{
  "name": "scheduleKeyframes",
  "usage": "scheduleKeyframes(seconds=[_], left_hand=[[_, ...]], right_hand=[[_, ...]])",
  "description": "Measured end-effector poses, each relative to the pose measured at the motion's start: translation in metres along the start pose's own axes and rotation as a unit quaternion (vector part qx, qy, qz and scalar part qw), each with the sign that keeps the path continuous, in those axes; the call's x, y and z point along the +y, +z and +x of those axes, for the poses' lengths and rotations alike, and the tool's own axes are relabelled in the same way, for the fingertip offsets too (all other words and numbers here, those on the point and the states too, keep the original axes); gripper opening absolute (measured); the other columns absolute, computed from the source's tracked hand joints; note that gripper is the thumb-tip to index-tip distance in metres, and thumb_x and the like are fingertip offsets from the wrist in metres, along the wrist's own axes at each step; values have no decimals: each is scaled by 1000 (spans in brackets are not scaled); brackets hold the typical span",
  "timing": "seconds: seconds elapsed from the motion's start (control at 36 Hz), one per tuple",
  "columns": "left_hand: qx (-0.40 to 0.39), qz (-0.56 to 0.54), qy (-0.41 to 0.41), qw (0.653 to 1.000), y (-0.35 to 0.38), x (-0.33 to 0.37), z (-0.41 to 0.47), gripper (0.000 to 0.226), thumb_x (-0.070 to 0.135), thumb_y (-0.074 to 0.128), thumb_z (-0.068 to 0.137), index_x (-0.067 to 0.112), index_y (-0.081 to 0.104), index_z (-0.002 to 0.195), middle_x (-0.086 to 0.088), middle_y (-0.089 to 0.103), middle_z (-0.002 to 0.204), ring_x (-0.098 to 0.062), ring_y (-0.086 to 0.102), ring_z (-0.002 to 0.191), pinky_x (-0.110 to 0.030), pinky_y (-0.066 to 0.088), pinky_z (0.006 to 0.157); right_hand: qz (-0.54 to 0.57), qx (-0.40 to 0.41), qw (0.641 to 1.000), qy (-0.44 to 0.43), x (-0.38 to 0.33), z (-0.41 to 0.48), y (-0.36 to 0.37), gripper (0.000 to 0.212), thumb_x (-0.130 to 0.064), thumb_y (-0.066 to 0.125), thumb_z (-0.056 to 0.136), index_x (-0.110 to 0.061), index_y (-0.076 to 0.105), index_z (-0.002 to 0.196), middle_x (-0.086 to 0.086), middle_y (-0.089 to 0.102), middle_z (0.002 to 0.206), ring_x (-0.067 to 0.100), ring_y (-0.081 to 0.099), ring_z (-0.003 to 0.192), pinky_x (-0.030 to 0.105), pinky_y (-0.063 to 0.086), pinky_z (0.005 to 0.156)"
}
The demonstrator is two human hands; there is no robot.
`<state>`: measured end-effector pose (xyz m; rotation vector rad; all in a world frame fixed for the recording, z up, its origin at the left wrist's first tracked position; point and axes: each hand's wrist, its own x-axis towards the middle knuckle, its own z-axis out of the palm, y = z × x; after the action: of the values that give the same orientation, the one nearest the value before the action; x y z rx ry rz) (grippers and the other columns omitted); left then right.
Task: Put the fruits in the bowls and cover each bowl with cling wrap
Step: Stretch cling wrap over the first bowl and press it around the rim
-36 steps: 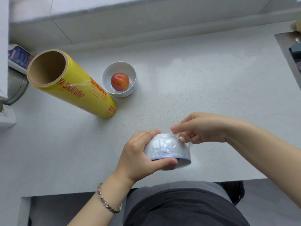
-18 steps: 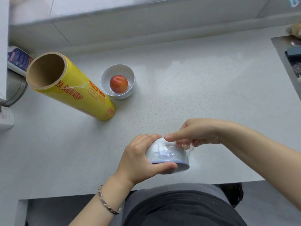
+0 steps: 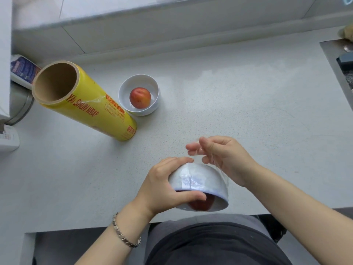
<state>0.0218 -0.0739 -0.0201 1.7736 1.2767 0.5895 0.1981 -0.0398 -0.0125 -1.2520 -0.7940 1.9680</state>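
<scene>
**Head view: wrapped bowl held tilted**

Left grip holds a white bowl tipped on its side above the tabletop edge, with a red fruit visible inside. Right grip, blurred, pulls cling wrap taut off the bowl's base. Yellow wrap roll lies far left. Just beside it, a second bowl holds a peach-red fruit, uncovered.

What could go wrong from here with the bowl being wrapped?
1. The left hand holds the bowl tipped toward the person, right at the counter's front edge. The fruit seems to lie near the film, so a loose seal could let it drop out.
2. The right hand pinches film that looks bunched around its fingers; it may peel off the bowl instead of sticking.
</scene>
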Motion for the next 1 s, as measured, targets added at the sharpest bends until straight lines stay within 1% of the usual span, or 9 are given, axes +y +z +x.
scheduleKeyframes(seconds=[0.08,0.22,0.33,0.42,0.5,0.61,0.78,0.92,1.0], left_hand=[[-1,-11,2,1000,0,-1,1,81,81,61,53,32,52,117,33,59,93,7,56,93,-5,40,82],[-13,-10,-3,1000,0,-9,-2,78,78,65,51,23,66,105,20,62,100,3,58,92,-9,42,82],[-31,-14,-9,999,0,-12,-2,70,73,71,47,34,62,106,22,63,97,1,59,91,-14,44,82],[-34,-23,10,999,0,-10,-2,79,81,63,51,35,51,115,24,63,94,-1,60,88,-17,46,80],[-19,-51,41,998,-2,-9,-3,71,75,67,55,37,54,114,15,66,100,-6,62,91,-23,49,81],[6,-114,66,991,-6,-10,-4,71,66,74,56,40,56,119,7,65,109,-12,64,95,-25,50,83],[9,-82,144,986,-5,-10,-1,61,59,72,68,17,62,110,-1,67,97,-18,63,84,-31,49,77],[11,-79,156,984,-1,-11,-3,63,60,73,67,14,61,108,1,65,98,-16,62,85,-28,47,78],[28,-88,157,983,-1,-10,-5,65,62,72,66,14,61,108,7,64,100,-14,62,87,-26,47,80]], right_hand=[[-5,-29,998,58,-6,-2,-2,34,-31,59,69,1,64,78,-3,70,63,6,65,63,15,41,56],[-71,-8,994,77,-9,-5,-9,21,-34,65,61,-15,71,64,-4,73,70,1,67,70,11,46,58],[-64,-4,997,51,-3,-6,-9,18,-31,65,59,-15,72,63,-6,73,68,-1,66,68,11,50,65],[-56,42,997,24,4,-6,-2,15,-29,69,59,-14,72,57,-2,71,62,4,65,61,14,51,60],[-86,88,992,13,11,-5,4,15,-22,73,68,-9,71,60,-3,68,54,3,60,51,16,47,55],[-88,86,992,18,10,-4,9,19,-18,70,77,-8,71,61,-4,65,49,4,56,44,13,44,47],[-111,92,989,44,14,-4,7,24,-23,72,76,-4,70,62,-1,61,47,7,52,42,16,41,44],[-175,88,977,90,14,-6,0,30,-28,77,70,-10,60,53,-4,54,45,4,46,40,13,37,42],[-204,100,969,99,18,-8,-8,24,-19,78,70,-7,61,59,-2,54,48,3,47,40,11,38,43]])
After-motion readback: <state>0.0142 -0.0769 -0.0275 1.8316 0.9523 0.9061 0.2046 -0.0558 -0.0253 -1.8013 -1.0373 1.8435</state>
